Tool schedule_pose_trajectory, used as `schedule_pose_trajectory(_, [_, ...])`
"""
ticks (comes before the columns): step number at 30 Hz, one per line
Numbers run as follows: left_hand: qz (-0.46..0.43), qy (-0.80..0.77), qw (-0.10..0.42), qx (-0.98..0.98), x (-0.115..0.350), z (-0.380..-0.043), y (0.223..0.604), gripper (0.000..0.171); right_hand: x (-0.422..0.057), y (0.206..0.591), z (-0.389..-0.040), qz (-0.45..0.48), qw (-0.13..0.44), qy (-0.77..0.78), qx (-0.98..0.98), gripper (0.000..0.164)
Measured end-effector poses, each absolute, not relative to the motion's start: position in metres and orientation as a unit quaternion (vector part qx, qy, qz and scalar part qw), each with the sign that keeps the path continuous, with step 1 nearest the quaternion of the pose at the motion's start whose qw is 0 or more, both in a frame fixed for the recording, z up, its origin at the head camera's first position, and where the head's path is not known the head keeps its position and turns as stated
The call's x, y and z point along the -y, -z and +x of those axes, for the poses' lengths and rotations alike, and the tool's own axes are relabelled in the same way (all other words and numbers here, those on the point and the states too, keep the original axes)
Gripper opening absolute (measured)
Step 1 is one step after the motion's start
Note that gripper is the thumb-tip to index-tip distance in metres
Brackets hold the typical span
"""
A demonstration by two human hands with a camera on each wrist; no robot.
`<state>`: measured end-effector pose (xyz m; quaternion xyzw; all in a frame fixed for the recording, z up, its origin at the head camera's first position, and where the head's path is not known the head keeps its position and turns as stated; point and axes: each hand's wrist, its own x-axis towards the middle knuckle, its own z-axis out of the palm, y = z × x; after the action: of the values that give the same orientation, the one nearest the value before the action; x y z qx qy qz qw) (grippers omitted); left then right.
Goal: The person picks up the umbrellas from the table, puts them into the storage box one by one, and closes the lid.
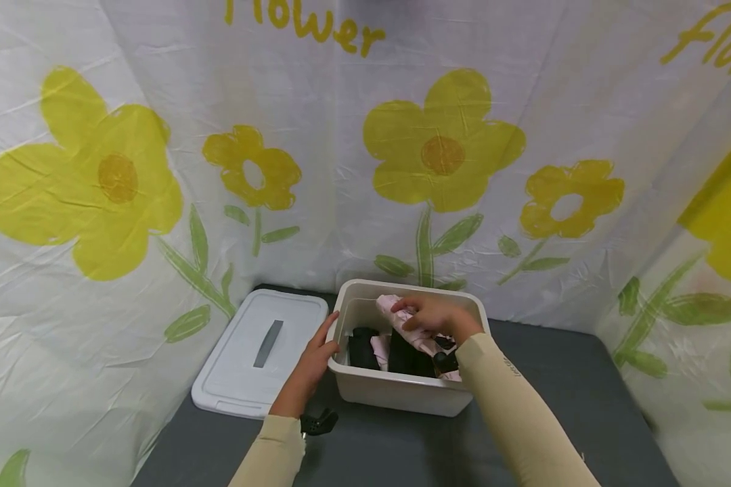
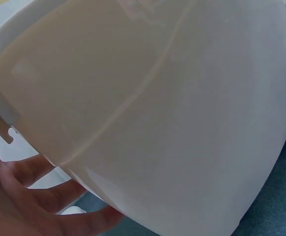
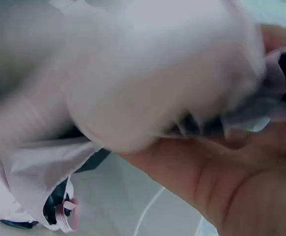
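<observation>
A white plastic storage bin (image 1: 396,387) stands on the dark table with folded and rolled clothes inside. My left hand (image 1: 317,353) rests at the bin's left rim. In the left wrist view its fingers (image 2: 59,196) lie spread and fairly straight against the bin's wall. My right hand (image 1: 434,316) is over the bin's right half and holds a pale pink rolled garment (image 1: 392,306) between thumb and fingers. The right wrist view shows the rolled garment (image 3: 167,73) blurred, with the thumb along it. Black clothes (image 1: 362,348) and another pink piece (image 1: 380,350) lie in the bin.
A white lid (image 1: 237,358) with a grey handle (image 1: 269,343) lies flat to the left of the bin. Behind and beside the dark table (image 1: 548,385) hangs a white curtain (image 1: 335,135) printed with yellow flowers, close to the bin's back edge.
</observation>
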<state>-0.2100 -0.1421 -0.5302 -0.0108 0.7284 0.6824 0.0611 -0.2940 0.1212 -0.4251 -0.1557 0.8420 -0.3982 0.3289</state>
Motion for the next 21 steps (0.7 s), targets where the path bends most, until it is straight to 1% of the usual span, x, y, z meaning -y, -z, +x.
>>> schedule_pose_trajectory(4, [-0.011,-0.680,0.060,-0.731,0.142,-0.209,0.530,0.073,-0.119,0.425,-0.292,-0.102,0.343,0.434,-0.827,0.049])
schedule_pose_trajectory(7, [-0.015,-0.681,0.057,-0.730,0.142,-0.210,0.529,0.074,-0.117,0.420,-0.290,-0.090,0.343,0.450,-0.820,0.046])
schedule_pose_trajectory(13, [-0.009,-0.684,0.060,-0.727,0.140,-0.210,0.526,0.074,-0.118,0.413,-0.285,-0.108,0.348,0.448,-0.816,0.043])
schedule_pose_trajectory(21, [-0.017,-0.667,0.074,-0.741,0.141,-0.209,0.523,0.073,-0.121,0.411,-0.277,-0.138,0.326,0.385,-0.852,0.042])
